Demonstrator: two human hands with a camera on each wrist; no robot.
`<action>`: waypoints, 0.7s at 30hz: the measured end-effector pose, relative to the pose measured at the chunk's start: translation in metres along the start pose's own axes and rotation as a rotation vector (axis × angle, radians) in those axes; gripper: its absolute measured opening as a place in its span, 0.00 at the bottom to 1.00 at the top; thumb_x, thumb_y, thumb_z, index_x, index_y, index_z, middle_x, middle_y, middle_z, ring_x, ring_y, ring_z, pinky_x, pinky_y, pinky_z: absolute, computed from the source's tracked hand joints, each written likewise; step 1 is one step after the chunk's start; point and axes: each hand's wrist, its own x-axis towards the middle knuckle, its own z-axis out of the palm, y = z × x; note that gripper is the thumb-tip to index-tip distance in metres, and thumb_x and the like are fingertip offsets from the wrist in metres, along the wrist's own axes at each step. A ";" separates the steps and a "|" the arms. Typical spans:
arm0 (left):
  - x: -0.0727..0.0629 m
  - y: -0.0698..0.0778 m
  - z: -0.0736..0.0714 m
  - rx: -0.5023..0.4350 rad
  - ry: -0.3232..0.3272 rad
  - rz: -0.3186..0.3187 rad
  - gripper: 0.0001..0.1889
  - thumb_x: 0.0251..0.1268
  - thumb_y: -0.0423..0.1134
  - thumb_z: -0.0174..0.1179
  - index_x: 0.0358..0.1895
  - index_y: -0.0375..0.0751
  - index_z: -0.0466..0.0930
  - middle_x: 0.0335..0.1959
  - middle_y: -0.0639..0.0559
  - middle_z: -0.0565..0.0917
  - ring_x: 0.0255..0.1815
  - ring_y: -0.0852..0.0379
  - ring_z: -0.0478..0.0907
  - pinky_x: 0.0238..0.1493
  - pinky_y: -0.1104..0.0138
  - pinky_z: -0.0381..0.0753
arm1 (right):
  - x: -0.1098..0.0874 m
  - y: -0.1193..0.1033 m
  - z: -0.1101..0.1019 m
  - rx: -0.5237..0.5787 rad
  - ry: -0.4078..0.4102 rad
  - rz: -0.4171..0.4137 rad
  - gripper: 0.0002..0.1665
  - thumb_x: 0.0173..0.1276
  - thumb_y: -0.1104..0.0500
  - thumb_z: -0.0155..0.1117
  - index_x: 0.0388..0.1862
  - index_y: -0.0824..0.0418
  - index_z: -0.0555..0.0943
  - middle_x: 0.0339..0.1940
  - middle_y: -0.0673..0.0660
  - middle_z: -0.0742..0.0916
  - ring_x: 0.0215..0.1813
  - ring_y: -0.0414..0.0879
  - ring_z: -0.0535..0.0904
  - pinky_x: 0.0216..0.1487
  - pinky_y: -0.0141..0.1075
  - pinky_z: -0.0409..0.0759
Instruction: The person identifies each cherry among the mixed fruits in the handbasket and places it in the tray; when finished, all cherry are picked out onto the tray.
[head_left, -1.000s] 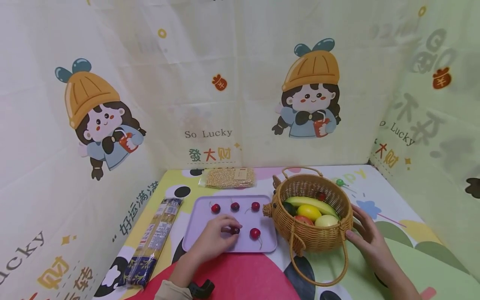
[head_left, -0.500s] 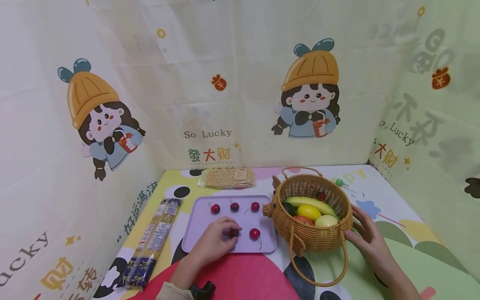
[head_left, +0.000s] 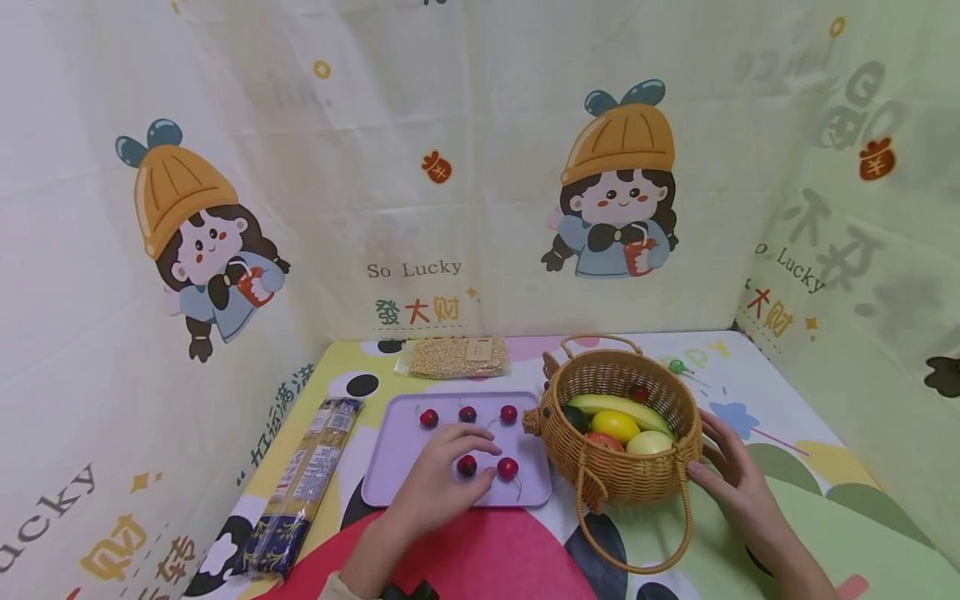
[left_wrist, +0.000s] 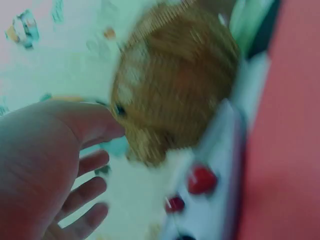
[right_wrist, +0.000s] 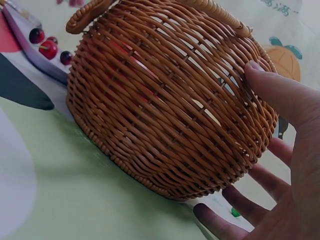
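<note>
On the lilac tray [head_left: 390, 492] lie several red cherries, three in a back row and two in front. My left hand [head_left: 442, 475] hovers over the tray with fingers spread, holding nothing. Between its thumb and forefinger in the head view a dark cherry [head_left: 467, 466] shows, with a brighter cherry [head_left: 507, 468] to its right. My right hand [head_left: 738, 492] rests against the right side of the wicker basket [head_left: 637, 483], thumb on the weave [right_wrist: 165, 100] in the right wrist view. Inside the basket are a yellow lemon [head_left: 615, 427], a pale round fruit [head_left: 650, 443] and other produce.
A long clear packet [head_left: 311, 475] with a blue end lies left of the tray. Behind it sits a bag of kernels [head_left: 457, 357]. The basket's front handle [head_left: 637, 570] hangs down over the table. A small green item [head_left: 678, 366] lies behind the basket at right.
My left hand has let go of the dark cherry, which stays on the tray; its fingers have spread and shifted slightly right. The right hand keeps its place at the basket.
</note>
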 end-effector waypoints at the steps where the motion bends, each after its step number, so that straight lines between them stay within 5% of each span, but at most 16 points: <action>1: 0.003 0.009 -0.001 -0.038 -0.011 0.009 0.15 0.67 0.40 0.80 0.53 0.64 0.92 0.61 0.69 0.85 0.67 0.64 0.78 0.67 0.56 0.84 | 0.000 0.000 0.000 0.000 0.000 0.000 0.47 0.84 0.67 0.61 0.94 0.47 0.55 0.82 0.37 0.67 0.69 0.25 0.72 0.57 0.25 0.83; 6: 0.026 0.051 -0.001 -0.182 -0.102 0.064 0.15 0.73 0.41 0.76 0.55 0.67 0.90 0.62 0.70 0.85 0.70 0.65 0.78 0.72 0.59 0.84 | 0.001 0.001 0.000 -0.003 -0.004 -0.002 0.47 0.84 0.68 0.61 0.94 0.47 0.55 0.83 0.38 0.67 0.69 0.25 0.72 0.57 0.24 0.82; 11: 0.061 0.083 0.011 -0.233 -0.179 0.219 0.10 0.76 0.39 0.73 0.55 0.53 0.91 0.60 0.65 0.87 0.68 0.66 0.79 0.72 0.63 0.82 | 0.001 0.001 -0.002 -0.024 -0.001 0.018 0.48 0.84 0.66 0.61 0.94 0.46 0.54 0.84 0.40 0.66 0.68 0.24 0.71 0.57 0.24 0.82; 14: 0.084 0.095 0.022 -0.242 -0.218 0.291 0.09 0.78 0.39 0.71 0.55 0.53 0.92 0.60 0.64 0.87 0.66 0.68 0.80 0.69 0.69 0.82 | 0.001 0.000 -0.003 -0.030 -0.001 0.026 0.48 0.85 0.66 0.61 0.94 0.45 0.54 0.85 0.40 0.66 0.68 0.24 0.70 0.57 0.24 0.81; 17: 0.108 0.102 0.033 -0.240 -0.292 0.283 0.10 0.78 0.41 0.71 0.56 0.57 0.91 0.61 0.66 0.86 0.66 0.69 0.79 0.64 0.72 0.83 | 0.001 0.000 -0.002 -0.023 -0.002 0.012 0.48 0.84 0.67 0.62 0.94 0.46 0.55 0.84 0.40 0.67 0.69 0.25 0.71 0.57 0.24 0.81; 21: 0.141 0.104 0.045 -0.206 -0.478 0.200 0.12 0.80 0.46 0.69 0.61 0.61 0.89 0.65 0.67 0.84 0.69 0.65 0.81 0.64 0.71 0.85 | 0.000 0.000 0.000 -0.018 -0.008 0.010 0.48 0.84 0.67 0.61 0.94 0.46 0.54 0.84 0.41 0.67 0.69 0.26 0.71 0.58 0.24 0.81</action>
